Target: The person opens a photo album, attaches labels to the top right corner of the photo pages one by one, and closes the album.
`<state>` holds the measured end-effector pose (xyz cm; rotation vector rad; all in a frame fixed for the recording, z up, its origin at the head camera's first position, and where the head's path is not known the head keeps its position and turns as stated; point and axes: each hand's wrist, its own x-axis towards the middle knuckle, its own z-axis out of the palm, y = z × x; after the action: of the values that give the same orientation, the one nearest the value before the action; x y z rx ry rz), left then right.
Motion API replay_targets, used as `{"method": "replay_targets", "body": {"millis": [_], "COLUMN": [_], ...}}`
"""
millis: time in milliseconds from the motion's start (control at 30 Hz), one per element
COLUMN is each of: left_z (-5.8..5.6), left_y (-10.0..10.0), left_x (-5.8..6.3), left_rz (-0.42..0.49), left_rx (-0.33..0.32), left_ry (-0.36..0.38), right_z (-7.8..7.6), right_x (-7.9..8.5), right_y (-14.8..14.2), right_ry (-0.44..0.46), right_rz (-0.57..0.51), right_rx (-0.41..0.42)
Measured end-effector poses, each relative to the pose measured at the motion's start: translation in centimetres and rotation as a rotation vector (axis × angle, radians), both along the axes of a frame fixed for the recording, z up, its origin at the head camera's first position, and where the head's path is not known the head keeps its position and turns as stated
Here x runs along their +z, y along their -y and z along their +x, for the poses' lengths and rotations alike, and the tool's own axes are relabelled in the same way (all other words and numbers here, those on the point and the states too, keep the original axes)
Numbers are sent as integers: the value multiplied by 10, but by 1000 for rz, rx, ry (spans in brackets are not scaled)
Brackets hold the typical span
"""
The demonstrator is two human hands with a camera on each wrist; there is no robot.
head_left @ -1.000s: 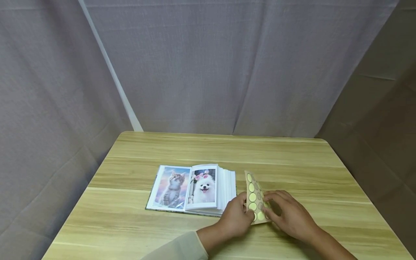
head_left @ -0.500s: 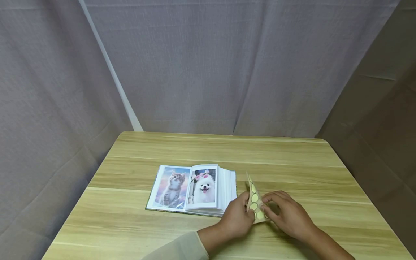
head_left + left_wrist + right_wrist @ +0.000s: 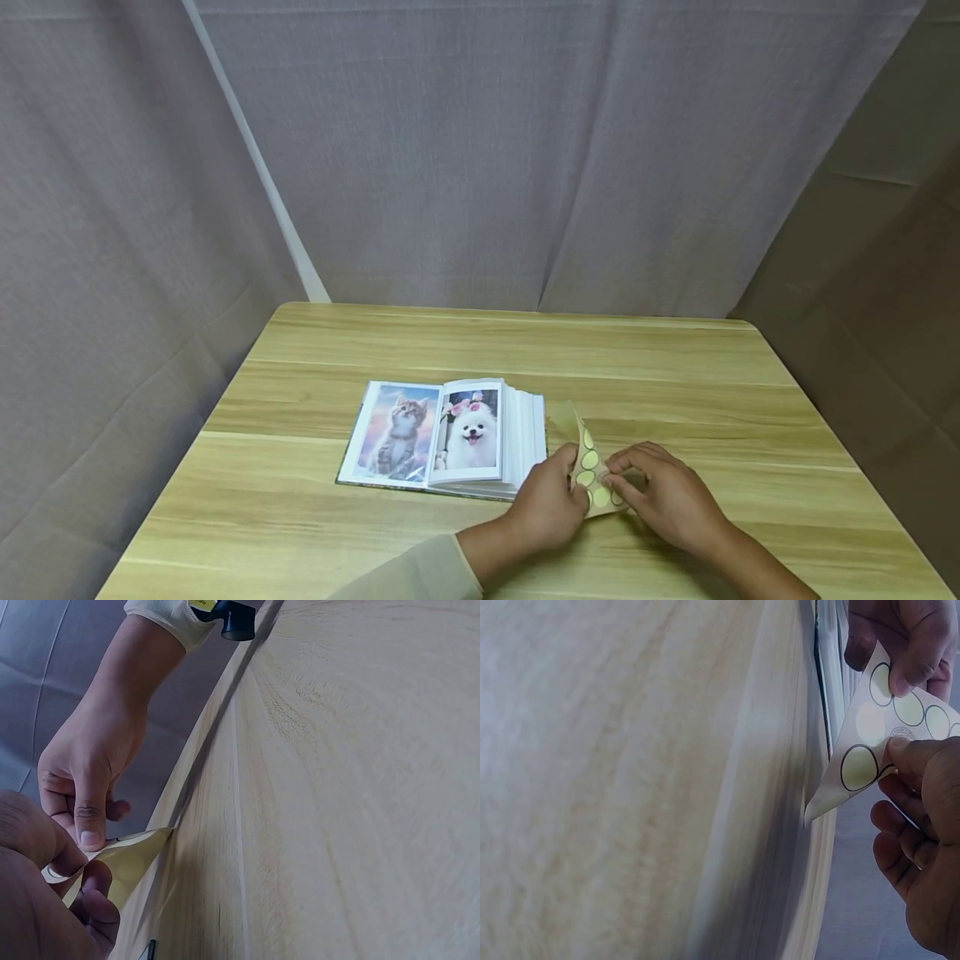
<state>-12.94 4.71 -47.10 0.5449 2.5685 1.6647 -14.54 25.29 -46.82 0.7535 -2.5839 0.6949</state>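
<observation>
My left hand (image 3: pixel 550 497) pinches the lower left part of a tan sticker sheet (image 3: pixel 591 492) dotted with round pale yellow stickers, its thumb lying on the face near the edge. From the other side my right hand (image 3: pixel 670 496) pinches the sheet between thumb and index finger. In the right wrist view the sticker sheet (image 3: pixel 859 724) is bent, and the right thumb presses beside a round spot with faint print. Dark rings outline several stickers. The sheet's pale back (image 3: pixel 131 862) shows in the left wrist view. Fingers hide part of the sheet.
Just left of the hands an open photo album (image 3: pixel 465 442) lies on the wooden table (image 3: pixel 637 358). It shows a kitten picture (image 3: pixel 397 433) and a white dog picture (image 3: pixel 470 431). Grey curtains (image 3: pixel 450 167) hang behind the table and at its sides.
The sticker sheet has bent and turned, so its top narrows and fewer stickers face the head camera. Both hands stay nearly in place, still pinching it.
</observation>
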Motion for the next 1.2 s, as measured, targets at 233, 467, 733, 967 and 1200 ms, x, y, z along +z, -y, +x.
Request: {"method": "replay_targets", "body": {"millis": [233, 467, 733, 967, 1200], "left_z": [0, -2, -3, -5, -5], "left_y": [-1, -1, 0, 1, 1], "left_x": [-1, 0, 0, -1, -1], "left_rz": [3, 17, 45, 60, 85], "left_rx": [4, 12, 23, 20, 41], "left_ry": [6, 23, 74, 90, 108], "right_z": [-1, -1, 2, 3, 4], "right_x": [-2, -3, -3, -3, -3], "right_y": [-3, -2, -2, -2, -2], "right_ry": [-33, -25, 5, 13, 34], "right_rz": [-20, -33, -52, -50, -52], "right_rx": [21, 22, 34, 47, 50]}}
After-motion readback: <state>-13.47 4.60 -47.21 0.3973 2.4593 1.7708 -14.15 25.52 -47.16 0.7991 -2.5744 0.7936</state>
